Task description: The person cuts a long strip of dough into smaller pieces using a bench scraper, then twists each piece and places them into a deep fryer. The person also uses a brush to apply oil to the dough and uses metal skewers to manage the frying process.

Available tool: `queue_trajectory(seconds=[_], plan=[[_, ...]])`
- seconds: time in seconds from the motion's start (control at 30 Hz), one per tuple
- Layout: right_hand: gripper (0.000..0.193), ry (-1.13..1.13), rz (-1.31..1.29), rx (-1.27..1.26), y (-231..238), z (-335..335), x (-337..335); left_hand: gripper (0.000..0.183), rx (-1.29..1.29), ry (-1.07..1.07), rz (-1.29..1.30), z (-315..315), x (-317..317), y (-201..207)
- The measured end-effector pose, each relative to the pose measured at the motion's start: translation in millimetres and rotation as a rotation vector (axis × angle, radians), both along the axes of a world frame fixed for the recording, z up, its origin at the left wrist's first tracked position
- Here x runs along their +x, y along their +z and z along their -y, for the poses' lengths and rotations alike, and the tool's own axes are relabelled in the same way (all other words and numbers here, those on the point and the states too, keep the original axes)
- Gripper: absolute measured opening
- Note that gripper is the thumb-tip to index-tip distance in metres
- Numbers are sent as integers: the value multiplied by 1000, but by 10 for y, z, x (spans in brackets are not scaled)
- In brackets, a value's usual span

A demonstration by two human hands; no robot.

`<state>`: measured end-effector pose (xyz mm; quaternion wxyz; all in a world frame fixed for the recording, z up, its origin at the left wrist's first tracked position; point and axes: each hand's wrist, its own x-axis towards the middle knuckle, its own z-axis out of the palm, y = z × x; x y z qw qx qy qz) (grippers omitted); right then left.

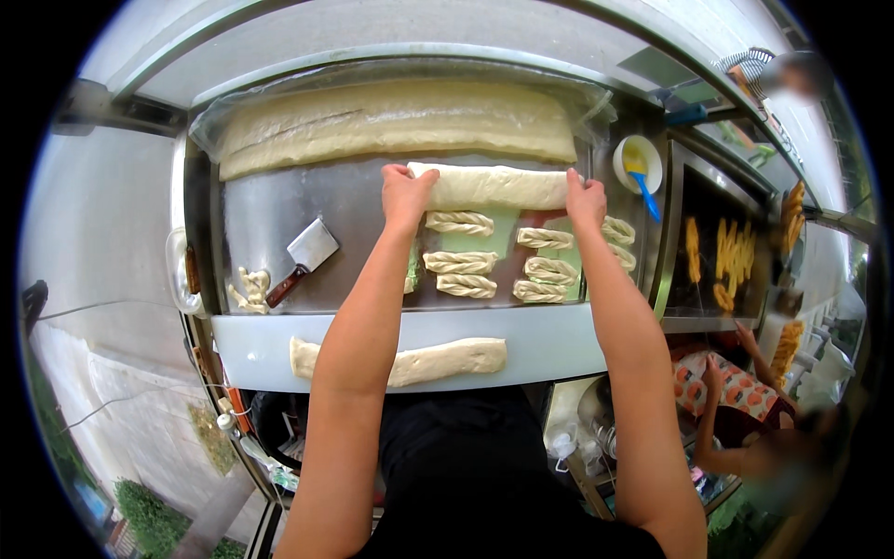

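Note:
A wide strip of pale dough [498,187] stretches between my hands over the metal worktop [279,210]. My left hand [408,194] grips its left end, and my right hand [586,197] grips its right end. Just below the strip lie several twisted dough pieces [461,262] in rows, some partly behind my right forearm. Beyond my hands rests a long slab of dough [400,121] with clear plastic film [214,126] around it. A narrower dough strip [447,361] lies on the white board [549,340] close to my body, partly hidden by my left forearm.
A dough scraper [313,243] with a wooden handle lies at left beside dough scraps [250,289]. At right stands a white bowl [637,166] with a blue-handled brush [645,197]. Fried dough sticks [736,256] lie in a fryer, near another person [736,391].

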<state>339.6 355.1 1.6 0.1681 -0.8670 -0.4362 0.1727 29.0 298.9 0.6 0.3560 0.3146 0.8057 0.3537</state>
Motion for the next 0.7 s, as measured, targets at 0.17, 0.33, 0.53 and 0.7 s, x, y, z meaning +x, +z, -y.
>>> queue_trajectory(seconds=[0.17,0.33,0.53,0.7], plan=[[61,-182,-281,-78,-122,-116,246,54,116,-105,149,-161,137,71],[57,40,-190,164,16,31,4,53,323,-183,-274,-32,345,-91],[55,33,-235,249,-146,-15,-50,33,263,-59,251,-196,444,123],[33,388,-310,298,361,24,-402,15,350,-124,510,-148,419,498]])
